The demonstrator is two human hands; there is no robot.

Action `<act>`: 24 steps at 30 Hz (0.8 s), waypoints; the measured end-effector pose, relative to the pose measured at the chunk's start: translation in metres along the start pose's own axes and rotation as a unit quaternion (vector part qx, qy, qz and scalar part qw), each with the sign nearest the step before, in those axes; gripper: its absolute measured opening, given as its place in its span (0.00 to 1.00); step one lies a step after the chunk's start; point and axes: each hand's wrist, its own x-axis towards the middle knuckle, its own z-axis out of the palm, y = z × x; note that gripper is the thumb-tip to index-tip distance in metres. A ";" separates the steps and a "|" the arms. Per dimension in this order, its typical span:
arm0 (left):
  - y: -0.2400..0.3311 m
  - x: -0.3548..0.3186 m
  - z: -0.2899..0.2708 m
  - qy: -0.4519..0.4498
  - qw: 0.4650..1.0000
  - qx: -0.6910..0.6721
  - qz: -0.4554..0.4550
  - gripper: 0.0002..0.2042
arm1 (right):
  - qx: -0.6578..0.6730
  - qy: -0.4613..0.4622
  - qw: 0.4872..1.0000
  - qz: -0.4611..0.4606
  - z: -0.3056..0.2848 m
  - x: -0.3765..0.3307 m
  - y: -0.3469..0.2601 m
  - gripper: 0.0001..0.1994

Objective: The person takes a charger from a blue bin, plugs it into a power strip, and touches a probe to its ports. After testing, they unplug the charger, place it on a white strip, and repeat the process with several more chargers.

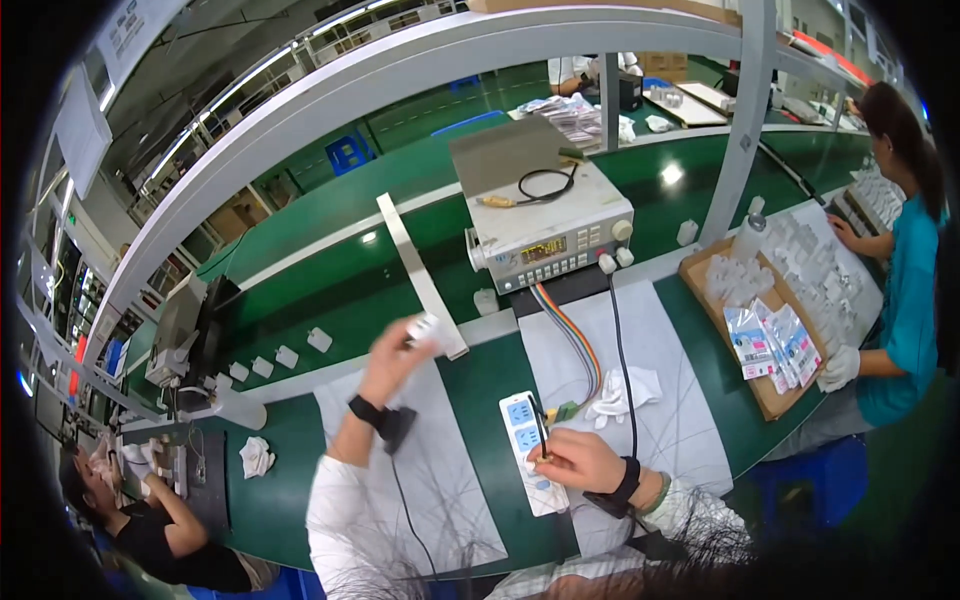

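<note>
My left hand (392,362) is raised over the left paper sheet, its fingers closed on a small white plug-in charger (422,328), slightly blurred. My right hand (585,462) is at the white power strip (519,409) with blue sockets, pinching the end of a thin black lead (541,425). The fingers partly hide that end, and I cannot make out whether it touches the strip. A small green connector (566,411) lies beside the strip, joined to a rainbow ribbon cable (582,340). Black bands with cords circle both my wrists.
Behind the strip stands a bench meter (550,235). White chargers (287,356) line the conveyor edge at left. A crumpled white glove (625,395) lies right of the strip. A cardboard tray (770,395) of bags stands by a co-worker (895,270); another person (150,535) sits far left.
</note>
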 end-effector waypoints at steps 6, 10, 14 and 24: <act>0.039 -0.064 0.097 -0.122 0.990 -0.044 -0.046 0.22 | -0.017 0.007 1.000 -0.015 0.004 0.003 0.007 0.09; 0.039 -0.072 0.105 -0.123 0.992 0.035 0.001 0.23 | -0.026 0.020 0.999 -0.028 0.005 0.002 0.003 0.09; 0.035 -0.075 0.112 -0.109 0.979 0.146 0.096 0.22 | -0.020 0.020 0.999 -0.021 0.005 0.001 0.002 0.09; 0.052 -0.114 0.100 -0.123 0.986 -0.116 0.004 0.20 | -0.034 0.050 0.994 -0.089 0.007 0.002 0.008 0.07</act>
